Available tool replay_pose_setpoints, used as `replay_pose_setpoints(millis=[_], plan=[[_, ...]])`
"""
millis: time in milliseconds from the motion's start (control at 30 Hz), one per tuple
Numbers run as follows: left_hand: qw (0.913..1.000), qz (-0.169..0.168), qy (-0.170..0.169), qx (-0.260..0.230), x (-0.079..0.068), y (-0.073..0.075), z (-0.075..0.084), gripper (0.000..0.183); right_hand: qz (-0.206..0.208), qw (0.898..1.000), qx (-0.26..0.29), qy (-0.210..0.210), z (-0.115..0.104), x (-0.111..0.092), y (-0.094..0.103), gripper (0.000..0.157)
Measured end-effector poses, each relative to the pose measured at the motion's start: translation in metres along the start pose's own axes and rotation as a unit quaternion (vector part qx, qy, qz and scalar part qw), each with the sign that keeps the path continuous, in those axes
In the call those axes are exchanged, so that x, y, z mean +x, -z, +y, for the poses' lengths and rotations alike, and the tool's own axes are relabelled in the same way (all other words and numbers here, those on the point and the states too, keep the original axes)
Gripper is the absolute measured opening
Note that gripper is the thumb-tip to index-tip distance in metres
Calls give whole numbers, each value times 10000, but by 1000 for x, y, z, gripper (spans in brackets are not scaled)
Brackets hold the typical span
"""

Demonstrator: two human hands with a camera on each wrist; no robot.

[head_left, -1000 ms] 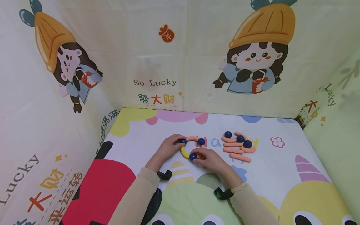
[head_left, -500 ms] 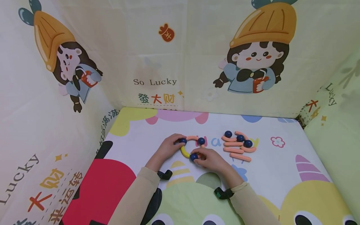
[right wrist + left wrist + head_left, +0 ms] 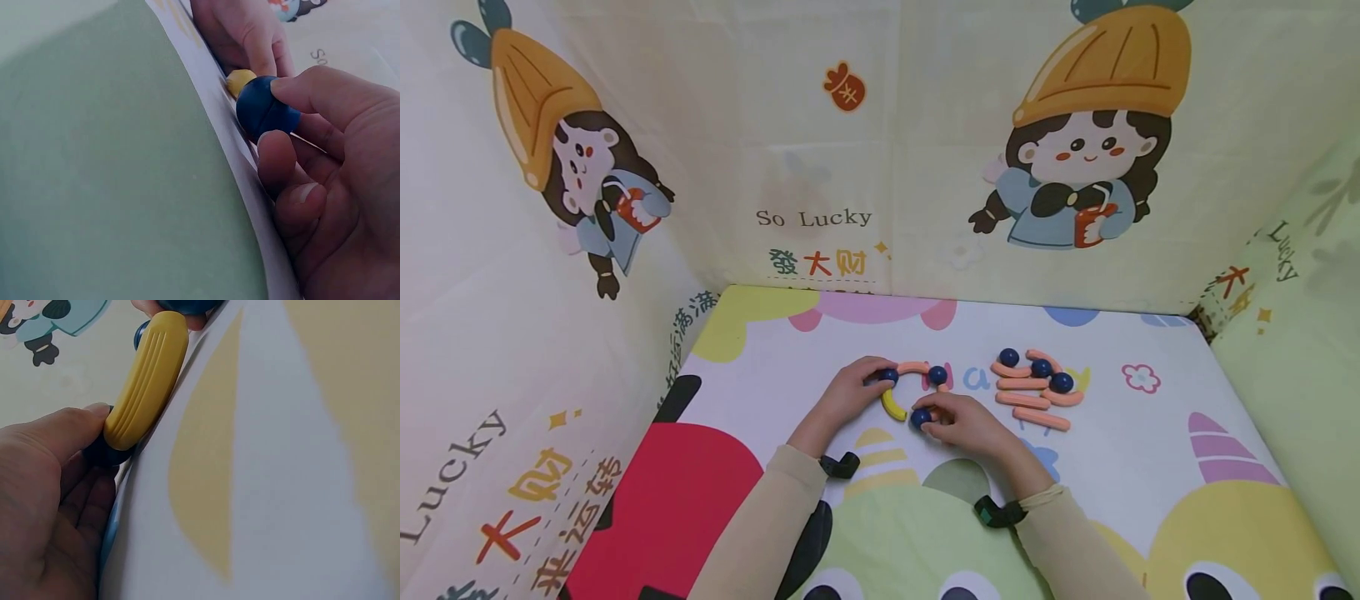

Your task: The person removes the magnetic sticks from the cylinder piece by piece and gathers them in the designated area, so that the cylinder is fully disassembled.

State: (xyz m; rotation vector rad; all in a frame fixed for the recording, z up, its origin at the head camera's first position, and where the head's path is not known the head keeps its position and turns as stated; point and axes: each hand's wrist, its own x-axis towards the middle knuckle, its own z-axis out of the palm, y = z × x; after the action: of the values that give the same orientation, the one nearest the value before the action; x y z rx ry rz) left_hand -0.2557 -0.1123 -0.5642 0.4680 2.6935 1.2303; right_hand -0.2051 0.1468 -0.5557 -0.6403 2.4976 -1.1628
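Note:
My left hand (image 3: 848, 393) pinches a dark blue ball (image 3: 889, 376) at the upper left of a small ring on the table. From that ball a curved yellow stick (image 3: 150, 381) with grooves runs down, its lower end free. A curved pink stick (image 3: 913, 367) links the held ball to a second blue ball (image 3: 937, 375) at the upper right. My right hand (image 3: 961, 422) grips another blue ball (image 3: 262, 106) between thumb and fingers, a small gap away from the yellow end. The pink piece on the ring's right side is mostly hidden by that hand.
To the right lie straight pink sticks (image 3: 1022, 402), curved pink sticks (image 3: 1063, 400) and loose blue balls (image 3: 1008, 357). The table (image 3: 1142, 433) has a printed cartoon cover, and patterned cloth (image 3: 925, 167) walls stand around its back and sides.
The right hand has drawn its blue ball slightly to the right, off the end of the yellow stick, opening a gap. The left hand has stayed in place.

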Motion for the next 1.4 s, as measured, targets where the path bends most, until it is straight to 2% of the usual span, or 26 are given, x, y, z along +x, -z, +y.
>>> replay_pose_setpoints(millis=[233,400,500,600,700,767,867,1000,1167,1233,1300,1400], plan=[[10000,47,62,-42,-2,3,3,39,108,9999,42,-49,2,1,-1,30],[9996,262,-26,-96,-3,3,3,33,109,9999,32,-106,2,1,-2,31],[9992,306,-257,-94,-6,5,4,29,140,9999,30,-94,2,1,-1,31],[9979,2,-643,11,-10,9,7,30,163,9999,10,-29,3,1,-1,31],[9939,-564,-904,292,-16,11,9,34,153,9999,17,28,5,1,-1,32],[9904,-889,-934,506,-20,12,10,36,137,9999,15,46,5,0,-1,32],[9864,-1142,-917,744,-24,11,9,37,136,9999,56,73,6,0,-1,32],[9803,-1196,-1117,1110,-24,9,5,40,146,9999,29,59,6,1,-2,32],[9612,-1105,-1840,1734,-23,6,-1,37,149,9999,67,54,5,1,-2,31],[9556,-1054,-2033,1856,-22,5,-1,35,143,9998,102,75,5,1,-2,31],[9535,-1025,-2105,1896,-22,4,-1,31,139,9998,103,65,4,0,-2,31],[9549,-1055,-2052,1868,-20,3,0,27,132,9998,104,55,4,0,-2,32]])
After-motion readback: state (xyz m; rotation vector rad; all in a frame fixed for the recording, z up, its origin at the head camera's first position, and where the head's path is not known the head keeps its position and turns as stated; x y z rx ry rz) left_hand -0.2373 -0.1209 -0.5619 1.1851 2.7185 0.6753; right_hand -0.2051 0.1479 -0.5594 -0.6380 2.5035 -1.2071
